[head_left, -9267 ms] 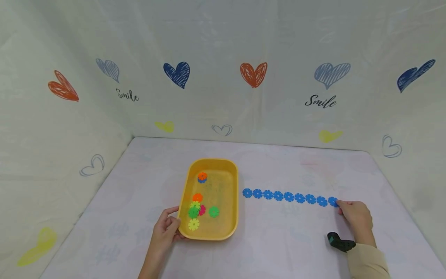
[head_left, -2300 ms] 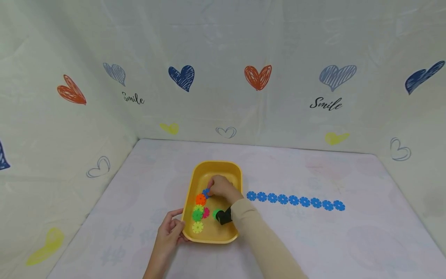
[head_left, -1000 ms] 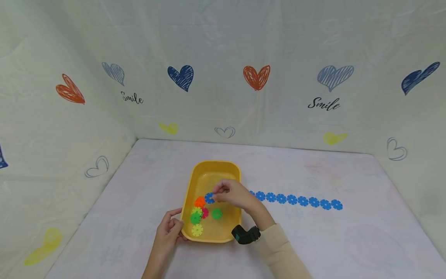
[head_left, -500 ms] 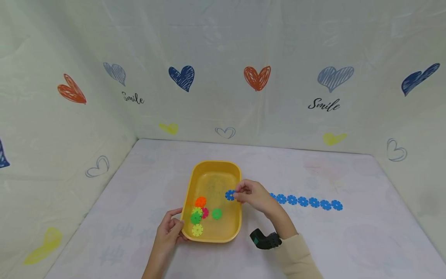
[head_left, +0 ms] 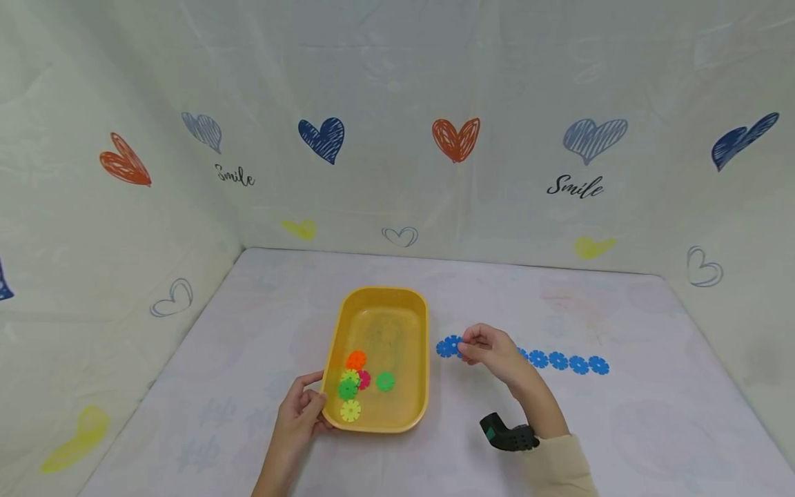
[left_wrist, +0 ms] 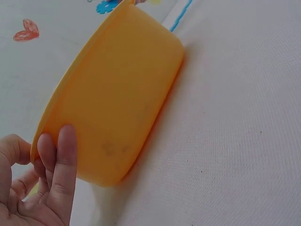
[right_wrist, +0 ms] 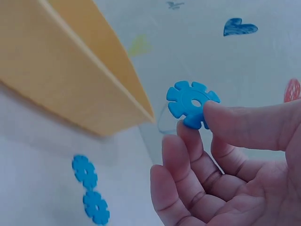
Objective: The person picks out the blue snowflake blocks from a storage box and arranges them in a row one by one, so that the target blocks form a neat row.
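Where R hand (head_left: 491, 351) covers, blue row (head_left: 562, 362) mid hidden

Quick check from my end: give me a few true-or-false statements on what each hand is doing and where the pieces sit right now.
1. The right hand pinches a blue snowflake disc. True.
2. The left hand lies flat on the table, clear of the yellow tray. False: it grips the tray's near left corner.
3. The held disc is above the tray. False: it is right of the tray, at the left end of the row of blue discs.
4. Orange, green, pink and yellow discs lie in the tray. True.
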{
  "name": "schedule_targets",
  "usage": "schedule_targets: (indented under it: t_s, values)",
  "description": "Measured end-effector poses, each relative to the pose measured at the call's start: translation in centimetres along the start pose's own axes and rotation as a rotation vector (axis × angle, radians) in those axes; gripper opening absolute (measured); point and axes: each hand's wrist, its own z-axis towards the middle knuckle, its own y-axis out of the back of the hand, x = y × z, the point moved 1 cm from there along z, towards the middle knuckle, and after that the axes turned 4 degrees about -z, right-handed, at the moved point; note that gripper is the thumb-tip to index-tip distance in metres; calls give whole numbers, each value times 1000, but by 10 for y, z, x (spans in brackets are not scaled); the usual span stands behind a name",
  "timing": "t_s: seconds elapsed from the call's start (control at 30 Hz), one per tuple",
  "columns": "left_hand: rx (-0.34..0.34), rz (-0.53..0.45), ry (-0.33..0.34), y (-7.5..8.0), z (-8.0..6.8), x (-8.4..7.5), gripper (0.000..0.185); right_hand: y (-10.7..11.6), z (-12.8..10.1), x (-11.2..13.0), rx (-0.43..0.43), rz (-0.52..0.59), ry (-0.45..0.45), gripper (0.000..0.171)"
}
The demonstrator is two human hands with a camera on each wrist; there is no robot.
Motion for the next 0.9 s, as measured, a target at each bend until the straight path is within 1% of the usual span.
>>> schedule_targets:
  t_s: [0.2, 0.47, 0.53, 0.63, 0.73, 0.87, 0.9]
  values:
    - [7, -16, -1, 1, 0, 2, 42, 21, -7, -19, -58, 29, -45, 27]
    - [1, -13, 12, 0, 1, 1, 42, 50, -18, -44, -152, 26, -114, 33]
    - [-1, -7, 15, 0, 1, 1, 42, 57, -20, -52, -164, 33, -120, 36]
    - [-4, 9, 15, 1, 1, 2, 42, 68, -24, -67, -180, 35, -125, 37]
    - [-9, 26, 14, 1, 1, 1, 42, 78, -27, -81, -206, 45, -150, 35]
    - [-8, 31, 17, 1, 1, 1, 42, 89, -33, -90, -248, 49, -187, 35]
    - [-7, 31, 17, 1, 0, 0, 42, 92, -36, -91, -254, 36, -192, 37]
